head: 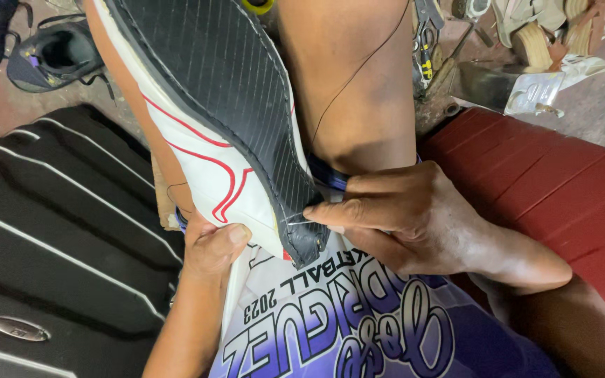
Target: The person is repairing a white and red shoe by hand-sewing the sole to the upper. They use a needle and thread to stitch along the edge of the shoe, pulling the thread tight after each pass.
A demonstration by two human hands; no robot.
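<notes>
Fingers (pixel 330 210) of the right hand (pixel 414 220) pinching a thin needle (pixel 295 222) at the shoe (pixel 211 119) sole's edge. Left hand (pixel 211 245) gripping the white upper from below, thumb pressing. Running lengthwise from near end between both hands up and away, sole facing right, clamped between the knees.

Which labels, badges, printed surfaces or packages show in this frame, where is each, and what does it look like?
Printed shirt: bottom centre, on the person's lap; white and purple with large lettering.
Oval badge: lower left on the black ribbed mat; silvery metal, oval.
Shiny flat packet-like piece: upper right on the floor; silvery, its kind unclear.
No screens or signs.
</notes>
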